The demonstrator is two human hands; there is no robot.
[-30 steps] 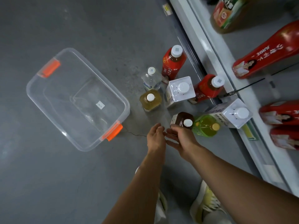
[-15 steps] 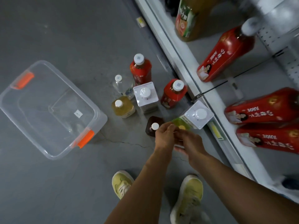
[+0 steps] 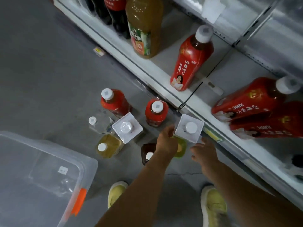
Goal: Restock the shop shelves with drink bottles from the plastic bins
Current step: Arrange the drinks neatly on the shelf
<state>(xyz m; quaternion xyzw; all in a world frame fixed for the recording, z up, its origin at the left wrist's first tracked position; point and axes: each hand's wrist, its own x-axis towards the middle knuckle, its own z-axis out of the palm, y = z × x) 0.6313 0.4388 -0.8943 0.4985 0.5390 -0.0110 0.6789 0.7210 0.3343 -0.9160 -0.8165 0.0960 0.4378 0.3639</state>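
Eight drinks are stood in a cluster on the grey floor [image 3: 49, 66], btwn the clear plastic bin [image 3: 49, 145] at lower L and the bottom shelf [image 3: 147, 70] at R. An orange latch [image 3: 78, 202] is seen on the bin's near end, and a small white sticker [image 3: 63, 170] shows through its base.

Far side of cluster: a red bottle [image 3: 114, 104] w/ white cap at L, and another red one [image 3: 156, 113] nearer the shelf edge. A clear water bottle [image 3: 100, 122] is set just beside a white square-topped bottle [image 3: 127, 127]. A yellow tea bottle [image 3: 109, 145] is stood just in front of that. A dark brown bottle [image 3: 146, 152] is partly covered by the L forearm.

The L hand [image 3: 167, 141] is held knuckles-up over part of a green bottle [image 3: 182, 148], its far end against the L side of a second white square-topped bottle [image 3: 189, 128], which is stood right by the shelf edge. The fingers are hidden under the hand, so its grip can't be told. The R hand [image 3: 204, 153] is held just at the near side of the same bottle, fingers spread and loose, grip released, nothing held. Contact w/ the bottle can't be confirmed.

On the shelf, a red juice bottle [image 3: 191, 59] is stood upright near the front edge. A big amber bottle [image 3: 144, 27] w/ green label and dark cola bottles [image 3: 114, 15] are seen further L. Past a wire divider [image 3: 196, 90], two more red juice bottles [image 3: 249, 102] are seen; upright or laid over can't be told. Yellow-green shoes [image 3: 214, 208] are seen at bottom.
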